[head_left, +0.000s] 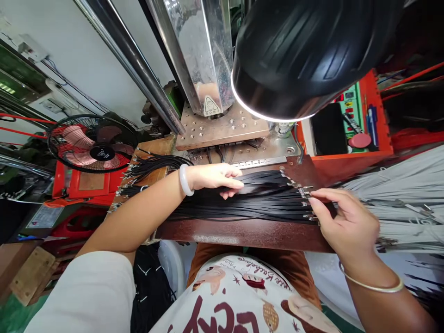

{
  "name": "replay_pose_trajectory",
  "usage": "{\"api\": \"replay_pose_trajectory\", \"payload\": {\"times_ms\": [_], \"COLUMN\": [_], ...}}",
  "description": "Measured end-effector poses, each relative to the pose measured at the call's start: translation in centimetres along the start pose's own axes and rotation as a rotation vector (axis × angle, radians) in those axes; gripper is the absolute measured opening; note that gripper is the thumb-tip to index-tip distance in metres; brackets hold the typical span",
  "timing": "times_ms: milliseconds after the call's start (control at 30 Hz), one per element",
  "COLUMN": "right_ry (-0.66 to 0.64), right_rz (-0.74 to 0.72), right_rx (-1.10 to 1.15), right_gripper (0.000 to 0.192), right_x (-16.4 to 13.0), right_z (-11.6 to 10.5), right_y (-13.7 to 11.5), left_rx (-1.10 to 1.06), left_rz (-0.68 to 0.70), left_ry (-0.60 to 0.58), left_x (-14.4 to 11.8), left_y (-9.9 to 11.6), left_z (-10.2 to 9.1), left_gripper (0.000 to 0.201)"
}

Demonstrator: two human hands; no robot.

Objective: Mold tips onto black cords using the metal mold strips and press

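Observation:
A flat bundle of several black straps (263, 199) with small metal end clips (305, 192) lies across a dark brown work board (243, 233). My left hand (217, 178), with a pale bangle on the wrist, rests palm down on the straps' left part, fingers pressing them. My right hand (343, 219), wearing a thin metal bangle, has its fingertips on the clipped ends at the right of the bundle. Neither hand lifts anything.
A press machine (204, 69) with a drilled metal plate (222, 129) stands just behind the board. A black lamp shade (305, 55) hangs overhead. More black straps (149, 169) lie at the left, grey straps (402, 194) at the right, a fan (92, 143) and an orange control box (350, 125) beyond.

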State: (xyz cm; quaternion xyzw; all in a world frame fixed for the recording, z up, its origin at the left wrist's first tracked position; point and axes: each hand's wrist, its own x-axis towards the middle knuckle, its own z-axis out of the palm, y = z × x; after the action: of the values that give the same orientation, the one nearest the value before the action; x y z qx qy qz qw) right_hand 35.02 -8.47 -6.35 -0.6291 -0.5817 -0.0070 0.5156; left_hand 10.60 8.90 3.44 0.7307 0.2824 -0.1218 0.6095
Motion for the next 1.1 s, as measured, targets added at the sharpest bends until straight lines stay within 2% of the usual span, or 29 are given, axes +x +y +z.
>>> {"api": "replay_pose_trajectory", "payload": {"times_ms": [100, 200, 267, 367, 433, 567, 700, 767, 833, 900, 967, 1000, 1033, 1100], "right_ry": [0.001, 0.001, -0.003, -0.023, -0.032, -0.05, -0.032, -0.023, -0.093, -0.268, -0.474, -0.553, -0.6, -0.585], "right_rz": [0.002, 0.003, -0.001, 0.004, 0.009, 0.006, 0.005, -0.048, -0.188, -0.369, -0.48, -0.49, -0.484, -0.461], "right_rx": [0.004, 0.02, 0.024, 0.032, 0.03, 0.025, 0.032, 0.006, -0.096, -0.258, -0.419, -0.486, -0.535, -0.529], "right_gripper": [0.007, 0.009, 0.01, 0.01, 0.01, 0.01, 0.011, 0.016, 0.028, 0.041, 0.036, 0.031, 0.031, 0.033], "right_x": [0.0, -0.2, -0.2, -0.2, -0.1, -0.3, -0.4, 0.3, 1.9, 3.9, 5.8, 6.6, 7.3, 8.1], "right_z": [0.0, 0.0, 0.0, 0.0, 0.0, -0.1, -0.4, -0.4, 0.1, 1.2, 2.5, 3.1, 3.7, 4.7], "right_y": [-0.1, -0.1, -0.2, -0.2, -0.2, -0.1, -0.1, -0.6, -1.6, -2.6, -3.1, -3.2, -3.0, -2.5], "left_rx": [-0.141, -0.247, -0.25, -0.167, -0.192, -0.318, -0.186, -0.108, -0.115, -0.149, -0.106, -0.035, 0.073, 0.368], "left_rz": [-0.03, -0.137, -0.116, 0.005, 0.007, -0.082, -0.014, 0.015, 0.002, -0.009, 0.044, 0.108, 0.191, 0.372], "left_ry": [-0.11, -0.149, -0.09, 0.021, -0.008, -0.094, 0.05, 0.108, 0.069, -0.005, -0.024, 0.037, 0.154, 0.475], "left_x": [2.1, 4.0, 4.6, 4.5, 4.5, 5.1, 5.4, 5.3, 5.3, 5.1, 4.6, 4.1, 3.5, 1.9], "left_y": [-0.2, -0.9, -1.0, -0.8, -0.7, -1.0, -1.1, -0.7, -0.1, 0.4, 0.6, 0.5, 0.2, -0.4], "left_z": [-0.3, -0.2, -0.3, -0.4, -0.3, -0.2, -0.2, -0.1, 0.2, 0.6, 0.7, 0.6, 0.4, -0.3], "left_gripper": [0.035, 0.03, 0.027, 0.03, 0.032, 0.035, 0.025, 0.021, 0.02, 0.021, 0.022, 0.022, 0.023, 0.032]}}
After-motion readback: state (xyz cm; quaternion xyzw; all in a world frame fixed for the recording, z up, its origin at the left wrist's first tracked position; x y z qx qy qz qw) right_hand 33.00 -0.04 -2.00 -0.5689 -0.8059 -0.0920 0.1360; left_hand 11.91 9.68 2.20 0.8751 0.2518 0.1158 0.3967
